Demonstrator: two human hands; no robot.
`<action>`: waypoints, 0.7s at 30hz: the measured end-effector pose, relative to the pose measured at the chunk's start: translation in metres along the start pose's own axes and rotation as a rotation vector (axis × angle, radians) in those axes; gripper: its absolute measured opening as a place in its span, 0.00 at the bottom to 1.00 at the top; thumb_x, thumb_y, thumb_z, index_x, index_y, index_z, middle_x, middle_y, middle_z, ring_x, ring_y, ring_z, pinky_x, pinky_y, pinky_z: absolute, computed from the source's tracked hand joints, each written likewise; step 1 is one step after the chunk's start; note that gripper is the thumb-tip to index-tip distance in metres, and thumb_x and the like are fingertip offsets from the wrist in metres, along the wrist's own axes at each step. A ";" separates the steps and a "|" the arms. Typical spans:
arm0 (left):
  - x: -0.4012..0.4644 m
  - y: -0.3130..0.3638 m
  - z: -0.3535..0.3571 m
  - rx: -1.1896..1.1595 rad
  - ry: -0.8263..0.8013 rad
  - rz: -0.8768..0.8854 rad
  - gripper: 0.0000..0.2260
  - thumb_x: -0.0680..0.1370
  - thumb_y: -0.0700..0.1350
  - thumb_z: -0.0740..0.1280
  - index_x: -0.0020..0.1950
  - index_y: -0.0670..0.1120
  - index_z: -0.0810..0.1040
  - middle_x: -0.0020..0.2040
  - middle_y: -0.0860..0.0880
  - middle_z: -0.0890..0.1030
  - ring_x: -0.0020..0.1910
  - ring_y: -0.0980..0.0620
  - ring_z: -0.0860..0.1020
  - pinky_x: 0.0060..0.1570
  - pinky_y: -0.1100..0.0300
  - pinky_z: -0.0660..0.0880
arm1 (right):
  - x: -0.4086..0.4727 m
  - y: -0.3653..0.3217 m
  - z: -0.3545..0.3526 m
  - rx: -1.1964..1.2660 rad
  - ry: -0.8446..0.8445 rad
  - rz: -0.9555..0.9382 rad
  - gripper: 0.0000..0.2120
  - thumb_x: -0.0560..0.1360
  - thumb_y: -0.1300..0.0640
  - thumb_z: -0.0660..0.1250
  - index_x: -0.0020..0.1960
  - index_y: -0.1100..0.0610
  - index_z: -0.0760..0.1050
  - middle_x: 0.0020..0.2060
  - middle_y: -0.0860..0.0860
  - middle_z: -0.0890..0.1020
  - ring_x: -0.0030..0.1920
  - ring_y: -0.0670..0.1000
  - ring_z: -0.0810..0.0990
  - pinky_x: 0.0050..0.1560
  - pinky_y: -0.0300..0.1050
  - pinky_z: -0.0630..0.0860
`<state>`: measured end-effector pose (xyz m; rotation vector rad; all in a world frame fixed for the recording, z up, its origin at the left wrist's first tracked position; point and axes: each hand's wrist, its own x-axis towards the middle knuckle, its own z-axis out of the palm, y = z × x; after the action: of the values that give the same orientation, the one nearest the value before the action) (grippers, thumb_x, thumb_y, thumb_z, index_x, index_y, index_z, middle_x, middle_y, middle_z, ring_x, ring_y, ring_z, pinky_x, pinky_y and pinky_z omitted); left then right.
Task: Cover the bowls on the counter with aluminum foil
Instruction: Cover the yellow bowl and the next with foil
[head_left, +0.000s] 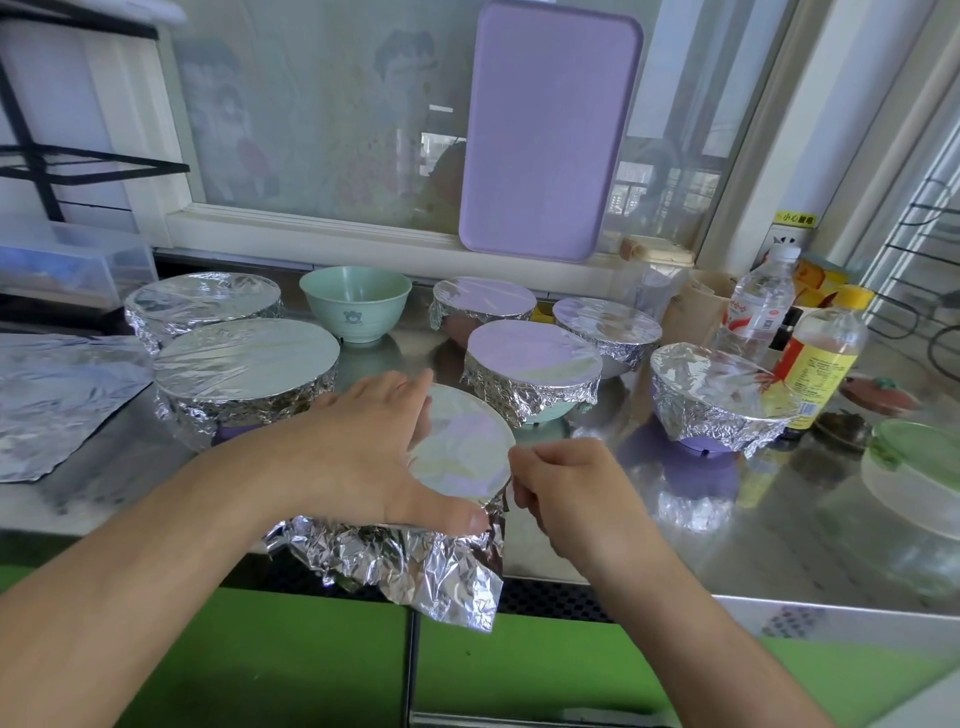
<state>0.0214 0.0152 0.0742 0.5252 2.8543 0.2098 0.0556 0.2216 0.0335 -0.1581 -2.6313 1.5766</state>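
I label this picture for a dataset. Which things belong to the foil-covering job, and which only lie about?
Job: left hand, right hand, foil-covered bowl being wrapped, uncovered green bowl, spare foil sheet.

Lying about: purple tray, water bottle, yellow-labelled bottle.

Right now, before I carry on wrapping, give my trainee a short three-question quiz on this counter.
1. True or false: the green bowl at the back already has foil over it.
2. Which hand lies flat on top of the foil-covered bowl at the front edge? A) left hand B) right hand C) neither
3. Fill in: a spare foil sheet lies flat at the counter's far ____ end.

Key:
1. False; it stands uncovered.
2. A; the right hand pinches the foil at that bowl's right rim.
3. Left.
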 end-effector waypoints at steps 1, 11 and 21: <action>0.000 -0.001 0.000 -0.007 0.001 0.003 0.70 0.56 0.87 0.61 0.84 0.52 0.34 0.83 0.59 0.48 0.82 0.56 0.47 0.81 0.47 0.52 | 0.000 -0.003 -0.004 0.013 0.024 -0.006 0.22 0.81 0.56 0.65 0.28 0.56 0.69 0.24 0.50 0.65 0.25 0.50 0.60 0.30 0.43 0.57; -0.001 0.003 -0.001 0.001 -0.008 -0.016 0.70 0.58 0.86 0.63 0.84 0.50 0.32 0.83 0.60 0.43 0.82 0.57 0.44 0.81 0.48 0.51 | -0.013 -0.001 0.011 -0.031 0.015 -0.041 0.23 0.82 0.52 0.64 0.33 0.61 0.64 0.25 0.49 0.63 0.26 0.48 0.59 0.28 0.43 0.56; -0.005 0.008 -0.001 0.010 0.002 -0.044 0.68 0.60 0.85 0.64 0.84 0.51 0.32 0.84 0.58 0.43 0.83 0.56 0.43 0.81 0.49 0.50 | -0.011 -0.007 0.005 -0.123 0.025 -0.089 0.20 0.80 0.51 0.67 0.37 0.65 0.70 0.23 0.46 0.62 0.27 0.48 0.60 0.25 0.41 0.58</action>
<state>0.0287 0.0208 0.0782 0.4633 2.8673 0.1886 0.0656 0.2123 0.0368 -0.0662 -2.6770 1.3777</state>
